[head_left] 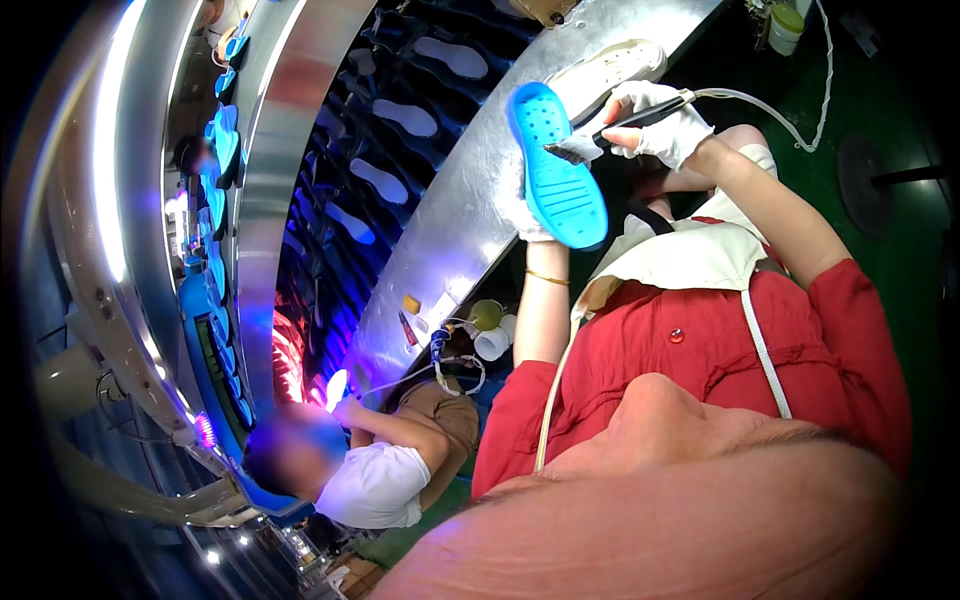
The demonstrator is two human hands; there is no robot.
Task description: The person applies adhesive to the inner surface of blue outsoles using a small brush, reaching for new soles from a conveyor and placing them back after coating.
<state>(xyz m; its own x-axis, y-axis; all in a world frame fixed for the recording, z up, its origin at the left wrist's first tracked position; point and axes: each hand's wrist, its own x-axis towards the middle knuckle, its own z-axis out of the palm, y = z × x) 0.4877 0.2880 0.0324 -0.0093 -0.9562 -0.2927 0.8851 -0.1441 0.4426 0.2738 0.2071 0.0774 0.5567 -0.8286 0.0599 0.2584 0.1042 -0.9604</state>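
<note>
My left hand (532, 222), in a white glove, holds up a bright blue shoe sole (565, 190) by its edge; most of the fingers are hidden behind it. The sole is tilted with its holed and ridged face showing. My right hand (668, 125), gloved in white with bare fingertips, is closed around the dark handle of a flat brush (625, 128). Its bristles lie over the sole's right edge; whether they touch cannot be told. A pale hose (760, 112) runs from the handle's end. A cream shoe (615, 78) lies on the metal ledge just beyond the sole.
Pale insole-shaped pieces (378, 182) lie on a dark conveyor beyond the metal ledge (440, 190). Blue soles (222, 150) line a raised track at left. A co-worker in a white shirt (380, 485) sits at lower left, near small pots (490, 340). A green-lidded tub (786, 30) stands at far right.
</note>
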